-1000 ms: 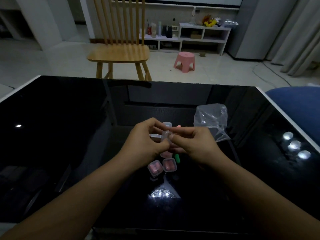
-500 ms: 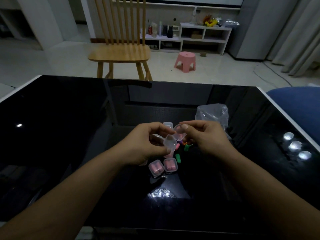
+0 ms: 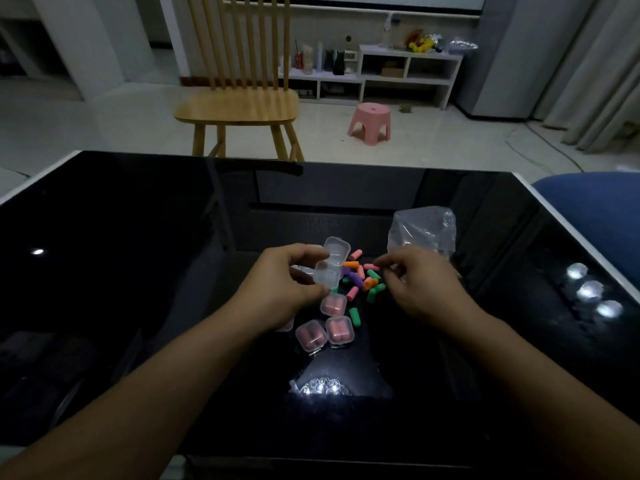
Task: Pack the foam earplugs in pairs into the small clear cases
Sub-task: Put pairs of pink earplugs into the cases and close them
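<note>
Open clear case [image 3: 330, 268] pinched in left hand [image 3: 284, 289]; right hand [image 3: 415, 289] fingertips nearly pressed together beside earplugs [image 3: 360, 278]: light, squashy foam, probably best pinched mid-length.

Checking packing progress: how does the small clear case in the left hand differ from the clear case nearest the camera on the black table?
The small clear case in the left hand is open, lid hinged up; the clear case nearest the camera is shut. The held case looks empty; the near one holds pink earplugs. The left hand lifts the first, while the second lies on the black table. Both are small, square, transparent plastic.
</note>
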